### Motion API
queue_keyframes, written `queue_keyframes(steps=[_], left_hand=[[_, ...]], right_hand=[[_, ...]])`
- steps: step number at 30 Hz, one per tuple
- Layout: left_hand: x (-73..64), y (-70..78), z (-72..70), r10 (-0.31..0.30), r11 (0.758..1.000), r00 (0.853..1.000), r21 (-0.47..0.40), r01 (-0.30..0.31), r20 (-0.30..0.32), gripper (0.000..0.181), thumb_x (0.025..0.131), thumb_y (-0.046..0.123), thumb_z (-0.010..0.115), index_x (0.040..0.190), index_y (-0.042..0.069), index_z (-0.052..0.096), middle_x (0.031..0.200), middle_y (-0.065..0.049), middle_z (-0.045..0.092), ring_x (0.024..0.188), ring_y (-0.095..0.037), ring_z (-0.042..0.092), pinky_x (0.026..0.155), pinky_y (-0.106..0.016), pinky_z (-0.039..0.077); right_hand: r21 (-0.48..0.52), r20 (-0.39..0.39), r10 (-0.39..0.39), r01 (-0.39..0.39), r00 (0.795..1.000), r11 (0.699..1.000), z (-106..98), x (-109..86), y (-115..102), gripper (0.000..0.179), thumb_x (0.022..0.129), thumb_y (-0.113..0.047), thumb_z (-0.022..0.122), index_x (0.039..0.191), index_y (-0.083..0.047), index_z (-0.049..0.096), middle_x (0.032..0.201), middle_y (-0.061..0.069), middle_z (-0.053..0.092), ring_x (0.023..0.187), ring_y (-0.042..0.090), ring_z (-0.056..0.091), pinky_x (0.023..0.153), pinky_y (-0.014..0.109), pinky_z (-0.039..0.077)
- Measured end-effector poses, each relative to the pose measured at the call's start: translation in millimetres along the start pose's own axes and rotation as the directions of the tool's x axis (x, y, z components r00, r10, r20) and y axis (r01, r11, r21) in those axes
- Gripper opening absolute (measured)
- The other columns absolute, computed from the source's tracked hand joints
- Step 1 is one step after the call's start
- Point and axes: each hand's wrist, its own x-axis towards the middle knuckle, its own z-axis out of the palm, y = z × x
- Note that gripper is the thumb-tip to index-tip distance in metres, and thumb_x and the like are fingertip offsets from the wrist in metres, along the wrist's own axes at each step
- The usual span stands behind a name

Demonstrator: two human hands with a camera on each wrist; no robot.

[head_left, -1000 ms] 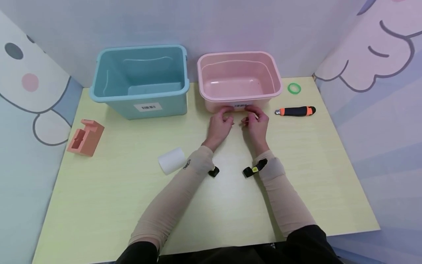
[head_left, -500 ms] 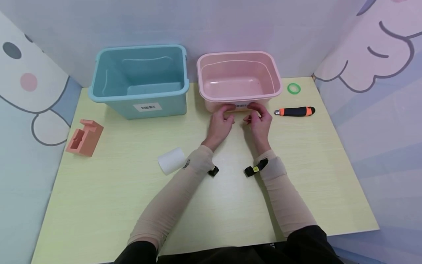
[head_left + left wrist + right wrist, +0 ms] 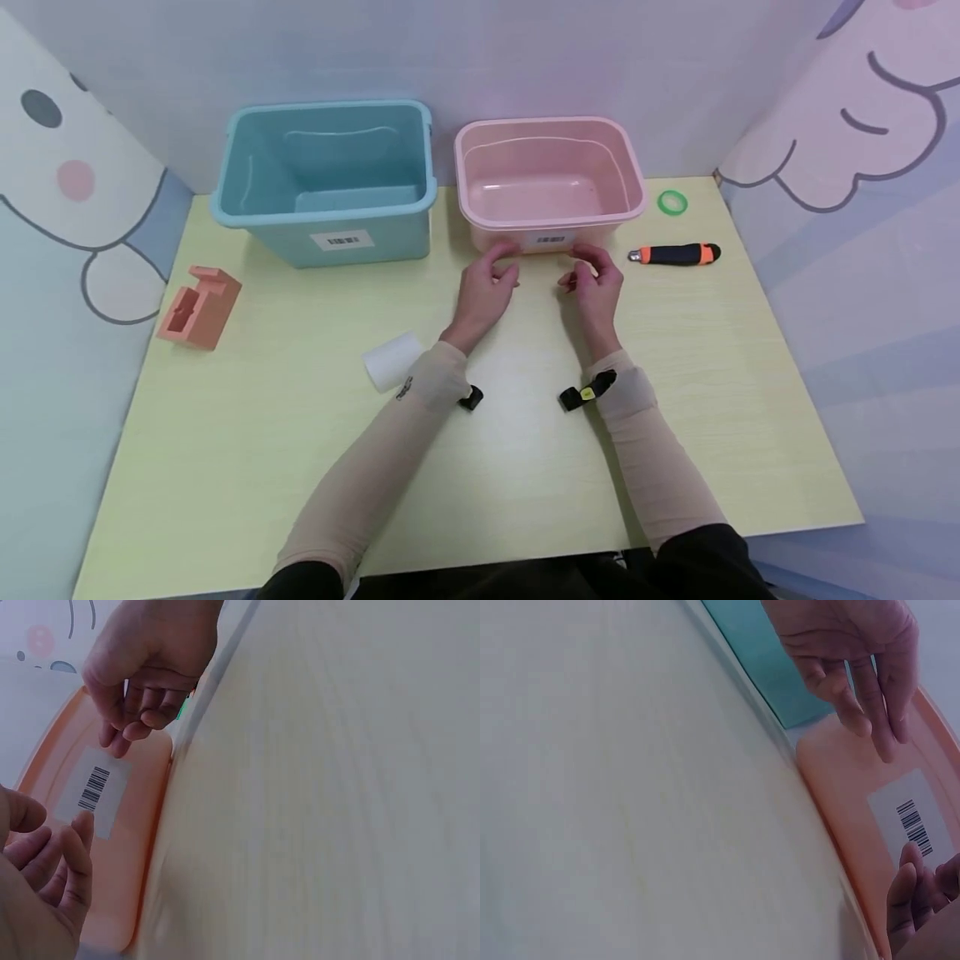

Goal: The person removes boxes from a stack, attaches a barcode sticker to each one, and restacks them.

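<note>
A white barcode label (image 3: 551, 238) lies flat on the front wall of the pink bin (image 3: 551, 223). My left hand (image 3: 483, 292) is at the label's left, its fingers loosely bent with nothing between them. At the other end, my right hand (image 3: 597, 292) has its fingertips near the label's right edge, also holding nothing. The left wrist view shows the barcode label (image 3: 92, 791) between both hands, its printed bars uncovered. In the right wrist view, the right fingertips (image 3: 909, 859) overlap the lower end of the barcode.
Left of the pink bin stands a larger blue bin (image 3: 330, 225) with its own barcode label. A white paper roll (image 3: 392, 361) lies beside the left forearm. Farther left sits an orange-pink tape dispenser (image 3: 201, 308). A utility knife (image 3: 675, 254) and green tape ring (image 3: 672, 202) lie at right.
The left hand has drawn back leftward from the label, and the right hand has shifted a little to the right. More of the label now shows between them.
</note>
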Motion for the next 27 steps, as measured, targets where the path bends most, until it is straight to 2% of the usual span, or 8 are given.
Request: queue_keyframes(steps=[7,14,19,23,27], left_hand=[[-20.5,3.8,-26.8,-0.007,1.0,0.999,-0.02,0.006,-0.035,0.032,0.104,0.01,0.063,0.135,0.009,0.069,0.131,-0.004,0.072,0.084,-0.02,0.075,0.063,-0.025,0.054],[-41.0,9.2,-59.5,-0.008,1.0,0.996,-0.028,0.006,-0.092,0.03,0.105,0.011,0.063,0.134,0.009,0.069,0.13,-0.003,0.071,0.083,-0.02,0.073,0.061,-0.026,0.052],[-55.8,10.7,-80.1,-0.01,1.0,0.993,-0.022,0.007,-0.121,0.03,0.106,0.014,0.064,0.136,0.013,0.068,0.131,0.0,0.071,0.085,-0.02,0.073,0.06,-0.025,0.052],[-63.5,9.3,-93.2,-0.016,1.0,0.989,-0.029,0.012,-0.147,0.03,0.106,0.016,0.065,0.136,0.016,0.069,0.132,0.002,0.07,0.088,-0.026,0.073,0.059,-0.024,0.05],[-67.0,5.1,-103.8,-0.01,0.999,0.986,-0.053,0.001,-0.165,0.031,0.105,0.013,0.064,0.136,0.014,0.069,0.132,-0.001,0.071,0.089,-0.036,0.073,0.058,-0.022,0.05]], right_hand=[[-0.034,0.03,0.063,-0.062,0.998,0.998,10,-14.9,1,0.024,0.101,0.006,0.052,0.121,0.009,0.065,0.104,0.006,0.068,0.057,0.011,0.062,0.056,0.02,0.053],[-0.043,0.087,0.073,-0.069,0.994,0.997,19,-28.8,4,0.027,0.102,0.003,0.055,0.126,0.012,0.063,0.107,0.01,0.068,0.058,0.01,0.063,0.057,0.02,0.053],[-0.059,0.117,0.098,-0.092,0.988,0.994,23,-38.6,5,0.029,0.103,-0.002,0.058,0.128,0.012,0.062,0.109,0.012,0.068,0.06,0.011,0.062,0.059,0.02,0.053],[-0.086,0.139,0.121,-0.11,0.983,0.99,24,-45.6,3,0.031,0.104,-0.006,0.061,0.13,0.013,0.061,0.111,0.012,0.066,0.062,0.011,0.063,0.06,0.02,0.053],[-0.109,0.148,0.124,-0.109,0.981,0.988,24,-53.5,3,0.03,0.105,-0.006,0.061,0.129,0.011,0.063,0.11,0.009,0.067,0.062,0.012,0.063,0.06,0.02,0.053]])
